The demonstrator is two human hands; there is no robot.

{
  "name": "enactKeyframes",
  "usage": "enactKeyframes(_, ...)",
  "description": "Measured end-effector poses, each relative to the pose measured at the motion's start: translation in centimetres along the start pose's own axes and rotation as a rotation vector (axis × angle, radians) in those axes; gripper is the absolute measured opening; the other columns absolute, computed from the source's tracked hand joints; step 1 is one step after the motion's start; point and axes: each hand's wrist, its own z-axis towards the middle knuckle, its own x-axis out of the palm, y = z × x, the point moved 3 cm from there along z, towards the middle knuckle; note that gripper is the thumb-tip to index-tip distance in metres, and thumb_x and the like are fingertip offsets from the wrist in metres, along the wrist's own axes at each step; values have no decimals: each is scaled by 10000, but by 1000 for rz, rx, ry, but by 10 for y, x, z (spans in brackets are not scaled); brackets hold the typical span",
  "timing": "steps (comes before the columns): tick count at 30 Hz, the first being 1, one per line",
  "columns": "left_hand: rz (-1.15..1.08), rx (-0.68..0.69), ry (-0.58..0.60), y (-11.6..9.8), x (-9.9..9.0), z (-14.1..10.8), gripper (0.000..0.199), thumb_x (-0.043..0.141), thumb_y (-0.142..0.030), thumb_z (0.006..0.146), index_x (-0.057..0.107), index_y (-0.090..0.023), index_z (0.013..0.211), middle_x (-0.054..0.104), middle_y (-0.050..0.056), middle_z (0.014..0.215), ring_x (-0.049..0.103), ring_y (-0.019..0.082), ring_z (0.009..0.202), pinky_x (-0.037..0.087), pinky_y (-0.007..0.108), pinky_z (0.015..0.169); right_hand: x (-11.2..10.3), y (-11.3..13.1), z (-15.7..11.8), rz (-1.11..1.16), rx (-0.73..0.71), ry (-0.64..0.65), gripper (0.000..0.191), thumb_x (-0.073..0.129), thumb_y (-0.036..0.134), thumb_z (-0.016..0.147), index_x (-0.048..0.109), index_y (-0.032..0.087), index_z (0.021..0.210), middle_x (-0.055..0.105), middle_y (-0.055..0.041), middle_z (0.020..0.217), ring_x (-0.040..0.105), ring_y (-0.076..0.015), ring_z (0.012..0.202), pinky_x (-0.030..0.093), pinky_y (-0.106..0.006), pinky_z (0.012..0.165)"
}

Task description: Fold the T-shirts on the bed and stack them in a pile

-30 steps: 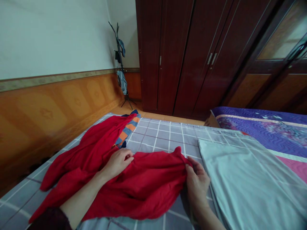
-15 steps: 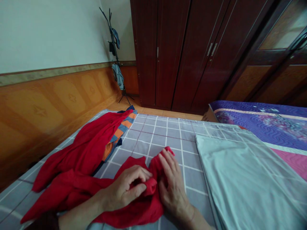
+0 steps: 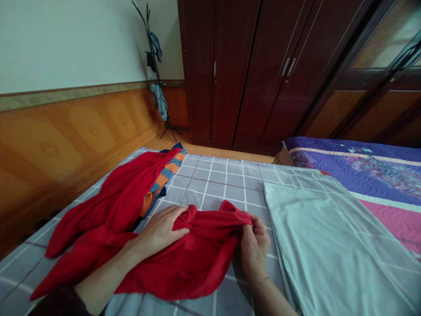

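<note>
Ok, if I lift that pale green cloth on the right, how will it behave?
The pale green cloth would probably hang floppy, given its soft ripples. Its layered left edge suggests it is folded, so it may open out if only the top layer is pinched. It looks thin and smooth, so probably light.

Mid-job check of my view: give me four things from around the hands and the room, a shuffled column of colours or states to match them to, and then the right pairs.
1. Red cloth
2. Flat folded cloth
3. Coat rack
4. Striped cloth

A. Black, with things hanging on it
B. Orange and blue-grey
C. Held by the left hand and the right hand
D. Pale green

Pairs: 1-C, 2-D, 3-A, 4-B
</note>
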Motion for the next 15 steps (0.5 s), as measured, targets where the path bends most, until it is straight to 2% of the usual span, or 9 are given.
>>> enactKeyframes(2,-51,23,-130,1,-13,0,217,545,-248,821,639,-199,1010,676,55,1007,626,204,955,477,319,885,0,3,-2,0,-2,-6,274,678,398,724,593,191,882,669,-3,795,596,-152,696,474,-268,667)
enactKeyframes(3,-88,26,-220,1,-21,0,192,521,-249,836,647,-189,968,679,51,957,630,196,918,483,303,861,0,4,-2,-9,-4,-9,279,676,403,724,592,188,881,667,-4,791,597,-152,695,476,-266,664)
enactKeyframes(7,-288,-79,-590,7,-53,-7,233,514,-336,863,643,-168,960,685,53,952,644,195,898,497,294,836,-4,5,0,-28,17,-41,290,659,420,734,576,194,895,656,7,759,594,-145,664,476,-249,625)
enactKeyframes(9,-434,-154,-676,14,-63,-10,276,490,-386,882,632,-159,950,692,55,907,666,188,806,521,296,769,-4,5,1,14,58,-36,271,651,411,744,561,204,895,656,16,747,595,-141,645,477,-243,603)
enactKeyframes(11,-533,-198,-622,24,-64,-11,332,462,-432,891,628,-147,927,698,65,860,673,188,742,532,299,720,-2,6,1,58,86,-12,250,657,392,740,551,212,878,654,27,733,592,-134,624,480,-237,590)
enactKeyframes(13,-498,-207,-428,32,-57,-9,365,465,-467,880,638,-152,947,705,78,893,674,206,803,529,310,745,1,9,0,76,86,6,244,664,383,732,545,219,867,649,37,717,588,-129,605,484,-234,583)
enactKeyframes(15,-346,-187,-200,38,-44,-6,362,544,-474,827,641,-184,1019,700,76,981,653,227,908,510,321,802,3,14,-1,63,75,5,246,660,385,728,544,223,870,651,39,714,592,-130,603,485,-233,574)
